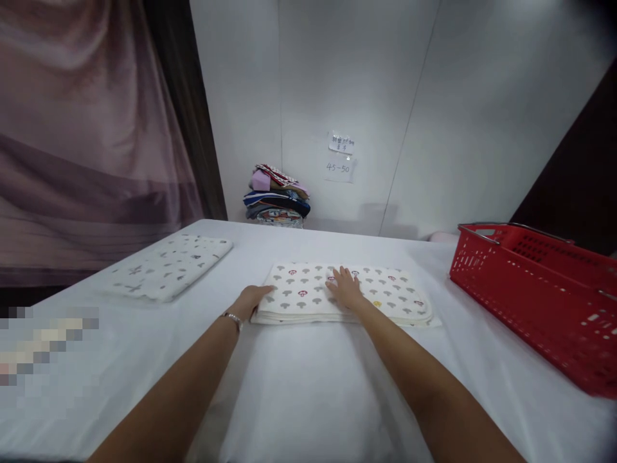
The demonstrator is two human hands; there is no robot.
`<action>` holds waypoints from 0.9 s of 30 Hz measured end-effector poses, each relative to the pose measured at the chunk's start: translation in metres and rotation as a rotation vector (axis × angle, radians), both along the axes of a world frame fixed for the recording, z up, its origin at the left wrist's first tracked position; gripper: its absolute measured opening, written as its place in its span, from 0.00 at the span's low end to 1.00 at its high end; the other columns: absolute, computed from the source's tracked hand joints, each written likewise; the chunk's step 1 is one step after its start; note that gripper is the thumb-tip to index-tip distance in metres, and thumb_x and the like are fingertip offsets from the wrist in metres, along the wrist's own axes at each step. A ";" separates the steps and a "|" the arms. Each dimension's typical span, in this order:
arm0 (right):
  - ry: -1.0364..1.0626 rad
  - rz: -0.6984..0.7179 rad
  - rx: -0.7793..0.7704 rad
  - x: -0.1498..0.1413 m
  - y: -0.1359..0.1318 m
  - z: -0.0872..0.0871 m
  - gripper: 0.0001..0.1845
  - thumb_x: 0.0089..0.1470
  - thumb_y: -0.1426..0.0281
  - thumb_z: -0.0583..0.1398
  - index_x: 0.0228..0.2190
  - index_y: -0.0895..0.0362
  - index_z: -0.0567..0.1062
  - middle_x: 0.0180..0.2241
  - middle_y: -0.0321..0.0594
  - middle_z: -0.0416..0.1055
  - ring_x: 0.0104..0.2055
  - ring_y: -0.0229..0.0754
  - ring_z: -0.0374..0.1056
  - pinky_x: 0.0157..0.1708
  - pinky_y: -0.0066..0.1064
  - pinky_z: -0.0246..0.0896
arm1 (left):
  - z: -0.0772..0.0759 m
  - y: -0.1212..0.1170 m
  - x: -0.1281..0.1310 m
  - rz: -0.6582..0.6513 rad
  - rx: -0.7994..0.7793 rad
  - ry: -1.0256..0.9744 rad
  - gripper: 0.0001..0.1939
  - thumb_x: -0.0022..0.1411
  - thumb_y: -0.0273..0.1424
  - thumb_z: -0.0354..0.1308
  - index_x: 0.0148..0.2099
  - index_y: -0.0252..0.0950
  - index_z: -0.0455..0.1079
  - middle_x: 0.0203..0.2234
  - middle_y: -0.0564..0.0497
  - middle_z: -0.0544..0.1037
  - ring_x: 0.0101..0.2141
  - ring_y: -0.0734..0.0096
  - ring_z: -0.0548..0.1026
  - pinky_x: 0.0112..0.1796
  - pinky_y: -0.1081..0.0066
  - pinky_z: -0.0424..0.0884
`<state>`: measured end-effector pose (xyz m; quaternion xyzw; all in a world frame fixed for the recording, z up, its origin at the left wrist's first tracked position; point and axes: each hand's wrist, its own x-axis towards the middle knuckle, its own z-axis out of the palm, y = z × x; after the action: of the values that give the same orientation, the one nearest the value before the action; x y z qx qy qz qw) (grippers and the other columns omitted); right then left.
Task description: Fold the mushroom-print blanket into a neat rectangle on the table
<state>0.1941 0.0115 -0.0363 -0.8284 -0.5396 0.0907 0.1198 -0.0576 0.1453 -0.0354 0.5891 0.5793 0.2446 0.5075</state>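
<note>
A white cloth (289,307) printed with grey, red and yellow mushrooms lies folded in layers on the white-covered table (299,392). At its left end is my left hand (253,299), with a bracelet on the wrist. The thumb rests on top of the cloth and the hand closes on the edge; the other fingers are mostly hidden. My right hand (346,288) lies flat on the upper face near the middle, fingers spread.
Left on the table is another folded white cloth (168,267) with small dark prints. A red plastic basket (525,289) with metal handles stands at the right. Behind the table's far edge rises a pile of folded fabrics (277,199) against the wall. A curtain (87,128) hangs at the left.
</note>
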 end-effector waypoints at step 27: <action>-0.104 -0.020 -0.011 0.025 0.033 -0.028 0.29 0.61 0.57 0.43 0.59 0.58 0.56 0.65 0.49 0.42 0.65 0.49 0.36 0.59 0.49 0.30 | -0.008 0.001 -0.010 -0.156 -0.490 -0.374 0.17 0.45 0.41 0.65 0.35 0.35 0.73 0.30 0.43 0.79 0.31 0.55 0.78 0.32 0.61 0.76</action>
<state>0.2195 0.0448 -0.0647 -0.8380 -0.5363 0.0492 0.0877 -0.0680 0.1459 -0.0438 0.4367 0.4705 0.1621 0.7494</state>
